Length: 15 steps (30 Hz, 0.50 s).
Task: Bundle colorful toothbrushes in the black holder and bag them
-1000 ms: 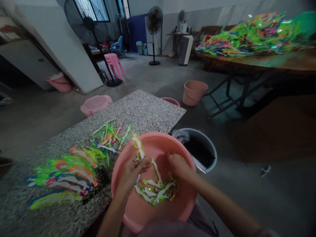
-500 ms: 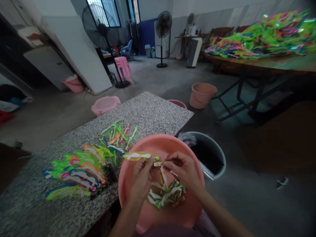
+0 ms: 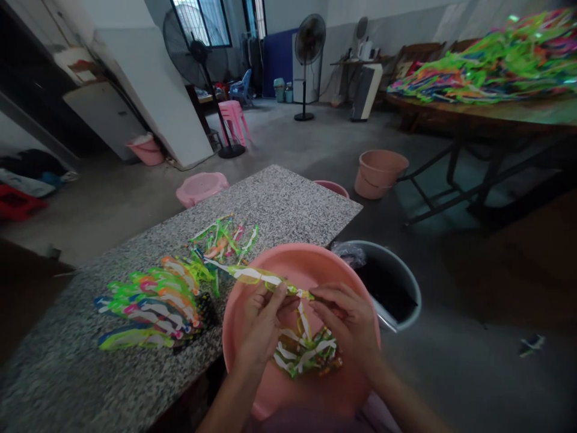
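My left hand (image 3: 262,322) and my right hand (image 3: 351,322) meet over a pink plastic basin (image 3: 311,264) on my lap. Both pinch a long yellow-green and white strip (image 3: 252,275) that sticks out to the left over the basin's rim. Under the hands, a small heap of white, green and orange strips (image 3: 306,352) lies in the basin. On the speckled stone table (image 3: 279,198) to the left lie a neat stack of coloured strips (image 3: 148,304) and a looser bunch (image 3: 223,237).
A grey bucket (image 3: 406,282) stands on the floor right of the basin. Pink buckets (image 3: 381,173), a pink stool (image 3: 201,186) and standing fans (image 3: 309,42) are farther off. A wooden table (image 3: 518,117) at the right carries a big pile of bright strips.
The strip has swung from upright in my left hand to lying level, and my right hand has come up to grip its other end. The view has shifted slightly.
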Available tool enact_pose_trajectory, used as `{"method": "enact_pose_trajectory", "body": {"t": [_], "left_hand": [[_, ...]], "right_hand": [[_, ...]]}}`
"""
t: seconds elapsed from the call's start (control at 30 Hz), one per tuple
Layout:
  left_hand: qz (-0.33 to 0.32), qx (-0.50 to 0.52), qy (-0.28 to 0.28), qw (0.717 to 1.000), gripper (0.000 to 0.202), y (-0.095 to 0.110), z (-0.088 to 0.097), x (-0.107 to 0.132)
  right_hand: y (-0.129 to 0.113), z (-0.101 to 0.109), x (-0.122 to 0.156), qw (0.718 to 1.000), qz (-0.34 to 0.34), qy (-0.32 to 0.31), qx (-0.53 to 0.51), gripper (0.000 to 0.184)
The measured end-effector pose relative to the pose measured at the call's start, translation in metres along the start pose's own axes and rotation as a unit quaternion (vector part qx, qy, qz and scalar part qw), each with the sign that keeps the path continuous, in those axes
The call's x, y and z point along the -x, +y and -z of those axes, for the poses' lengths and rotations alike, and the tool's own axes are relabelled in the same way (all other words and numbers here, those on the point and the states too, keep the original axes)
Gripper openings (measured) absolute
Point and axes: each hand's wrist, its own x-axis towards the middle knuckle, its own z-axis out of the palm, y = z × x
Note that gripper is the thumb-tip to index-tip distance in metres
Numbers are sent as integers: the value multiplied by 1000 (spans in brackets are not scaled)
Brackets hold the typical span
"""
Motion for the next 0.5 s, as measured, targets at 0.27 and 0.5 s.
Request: {"method": "enact_pose_trajectory", "body": {"t": [0.27,0.5], "left_hand": [[2,3,-8,1000,36,2,0,0],[-4,-9,-11,1000,33,-1,2,2]], "right_hand": [[-4,-2,1,999,29,32,-4,13],[2,-2,1,997,71,19,21,15]]}}
